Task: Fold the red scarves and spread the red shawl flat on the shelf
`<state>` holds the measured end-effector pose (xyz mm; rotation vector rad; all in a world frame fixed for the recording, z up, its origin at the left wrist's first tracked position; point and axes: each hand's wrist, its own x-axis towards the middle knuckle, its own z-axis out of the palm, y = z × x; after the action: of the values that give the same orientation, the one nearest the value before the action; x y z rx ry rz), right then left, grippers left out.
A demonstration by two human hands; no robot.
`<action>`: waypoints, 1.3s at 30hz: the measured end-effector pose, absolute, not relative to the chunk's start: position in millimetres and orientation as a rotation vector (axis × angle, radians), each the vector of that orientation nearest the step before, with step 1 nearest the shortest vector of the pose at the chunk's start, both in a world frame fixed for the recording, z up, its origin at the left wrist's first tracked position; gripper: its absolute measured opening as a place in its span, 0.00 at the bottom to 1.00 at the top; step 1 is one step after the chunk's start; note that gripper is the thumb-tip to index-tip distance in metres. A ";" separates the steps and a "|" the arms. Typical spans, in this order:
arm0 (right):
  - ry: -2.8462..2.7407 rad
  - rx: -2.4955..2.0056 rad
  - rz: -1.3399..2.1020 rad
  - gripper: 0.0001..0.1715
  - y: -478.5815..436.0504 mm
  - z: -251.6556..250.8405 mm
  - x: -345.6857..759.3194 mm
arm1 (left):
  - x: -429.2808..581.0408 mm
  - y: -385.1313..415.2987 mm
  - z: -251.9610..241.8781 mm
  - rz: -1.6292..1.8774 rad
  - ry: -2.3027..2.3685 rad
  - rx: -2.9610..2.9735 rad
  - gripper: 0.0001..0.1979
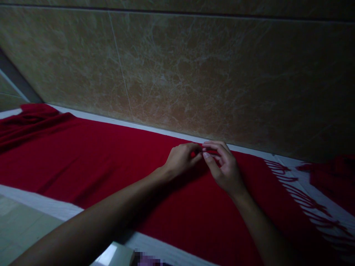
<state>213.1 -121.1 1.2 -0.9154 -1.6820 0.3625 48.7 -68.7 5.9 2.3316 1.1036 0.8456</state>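
A long red scarf (133,159) with a knotted fringe (299,199) at its right end lies spread out on a white cloth (39,199). Over its far edge, right of the middle, my two hands meet at the fingertips. My left hand (183,157) is closed in a pinch, thumb against forefinger. My right hand (223,164) has its thumb and forefinger drawn together right beside the left fingertips, its other fingers curled. Whatever sits between the fingertips is too small and dark to make out.
A marbled tile wall (177,74) rises right behind the scarf. More red fabric is bunched at the far left (40,111), and a dark red cloth (334,181) lies to the right. Near the front edge stands a pale box-like object (119,255). Light floor tiles (22,225) show at lower left.
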 end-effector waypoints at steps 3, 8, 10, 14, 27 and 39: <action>-1.687 -0.916 0.365 0.09 -121.0 1.2 213.0 | 48.6 -69.0 6.5 0.852 1.097 2.324 0.13; -1.694 -0.915 0.363 0.09 -120.0 0.3 213.2 | 48.6 -68.5 5.7 0.850 1.102 2.331 0.13; -1.696 -0.916 0.358 0.09 -119.6 0.0 213.4 | 48.4 -68.2 5.4 0.845 1.109 2.335 0.13; -1.700 -0.913 0.362 0.09 -119.6 0.0 213.4 | 48.3 -68.0 5.1 0.847 1.106 2.341 0.13; -1.710 -0.904 0.352 0.09 -119.8 0.4 213.8 | 48.4 -68.2 5.4 0.849 1.111 2.341 0.12; -1.709 -0.907 0.349 0.08 -120.3 1.4 212.8 | 48.6 -69.6 6.6 0.870 1.122 2.316 0.12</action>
<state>212.8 -120.3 1.4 -0.9067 -1.7088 0.3486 48.6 -69.6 6.6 2.3158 1.1216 0.8702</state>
